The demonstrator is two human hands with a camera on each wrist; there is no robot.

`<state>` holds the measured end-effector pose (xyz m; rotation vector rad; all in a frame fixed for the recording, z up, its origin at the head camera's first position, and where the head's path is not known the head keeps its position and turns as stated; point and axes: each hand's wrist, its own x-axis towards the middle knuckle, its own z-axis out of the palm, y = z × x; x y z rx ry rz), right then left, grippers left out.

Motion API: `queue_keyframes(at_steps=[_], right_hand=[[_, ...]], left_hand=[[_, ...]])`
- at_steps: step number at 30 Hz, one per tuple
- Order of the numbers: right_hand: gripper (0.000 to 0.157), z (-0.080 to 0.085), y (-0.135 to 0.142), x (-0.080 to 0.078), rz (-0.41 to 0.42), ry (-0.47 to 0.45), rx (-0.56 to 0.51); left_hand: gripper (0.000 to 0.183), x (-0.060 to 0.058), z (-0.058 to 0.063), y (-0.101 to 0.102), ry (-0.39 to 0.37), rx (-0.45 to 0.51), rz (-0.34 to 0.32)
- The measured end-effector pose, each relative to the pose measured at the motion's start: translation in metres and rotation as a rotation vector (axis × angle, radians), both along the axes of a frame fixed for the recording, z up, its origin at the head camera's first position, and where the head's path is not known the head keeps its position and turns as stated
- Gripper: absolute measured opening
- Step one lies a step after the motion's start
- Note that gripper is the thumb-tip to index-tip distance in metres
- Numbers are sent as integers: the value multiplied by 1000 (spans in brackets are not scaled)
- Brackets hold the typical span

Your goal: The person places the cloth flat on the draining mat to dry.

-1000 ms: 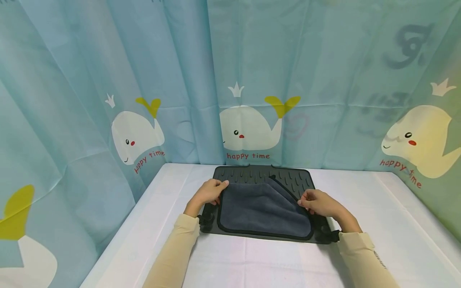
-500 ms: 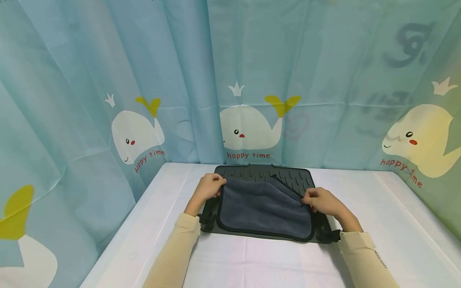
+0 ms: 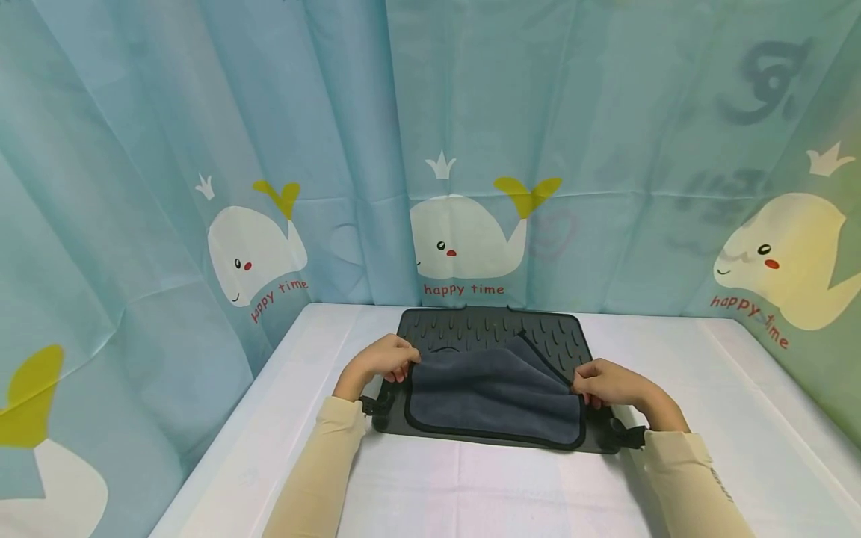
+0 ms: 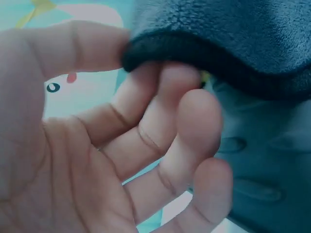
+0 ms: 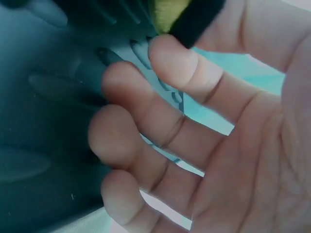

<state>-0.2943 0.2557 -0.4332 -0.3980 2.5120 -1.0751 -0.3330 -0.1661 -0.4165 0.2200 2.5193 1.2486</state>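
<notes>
A dark grey cloth with a black border lies over a black ridged mat. My left hand pinches the cloth's far left corner. In the left wrist view, thumb and forefinger grip the black border, and the other fingers curl loosely below. My right hand pinches the cloth's right edge. The right wrist view shows that bordered edge between thumb and forefinger, with a yellow underside. A pointed fold of cloth leans toward the back right. Its near edge lies along the mat's front.
The mat lies on a table with a white cover. Behind and to the left hangs a blue-green curtain printed with whales. Black straps circle both wrists, below beige sleeves.
My left hand has risen a little and come back down toward me. My right hand has moved right and slightly nearer. The cloth's far edge has come nearer, showing more mat.
</notes>
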Motion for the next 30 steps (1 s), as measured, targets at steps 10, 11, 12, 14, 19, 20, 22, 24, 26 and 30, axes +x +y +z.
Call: queue_keyframes(at_steps=[10, 11, 12, 14, 19, 20, 22, 24, 26, 30], right_hand=[[35, -3, -13, -3, -71, 89, 11], [36, -4, -15, -3, -82, 108, 16], [37, -5, -17, -3, -85, 129, 18], [36, -7, -20, -3, -96, 153, 25], [31, -8, -23, -2, -115, 178, 42], [28, -8, -23, -2, -121, 182, 45], [21, -9, -23, -2, -129, 189, 49], [15, -10, -23, -2, -138, 192, 52], [13, -10, -22, -2, -144, 191, 47], [14, -6, -20, -1, -158, 183, 30]], left_hand=[[53, 2, -12, 14, 57, -35, 89], [55, 2, -14, 16, 60, -28, 106], [54, 2, -14, 17, 66, -24, 122], [51, 2, -17, 20, 80, -16, 158], [38, -2, -22, 21, 148, -6, 186], [37, -3, -22, 21, 157, -3, 183], [36, -3, -21, 20, 172, 1, 173], [35, -4, -19, 18, 177, 14, 173], [33, -4, -15, 15, 165, 38, 177], [29, -4, -9, 8, 128, 63, 171]])
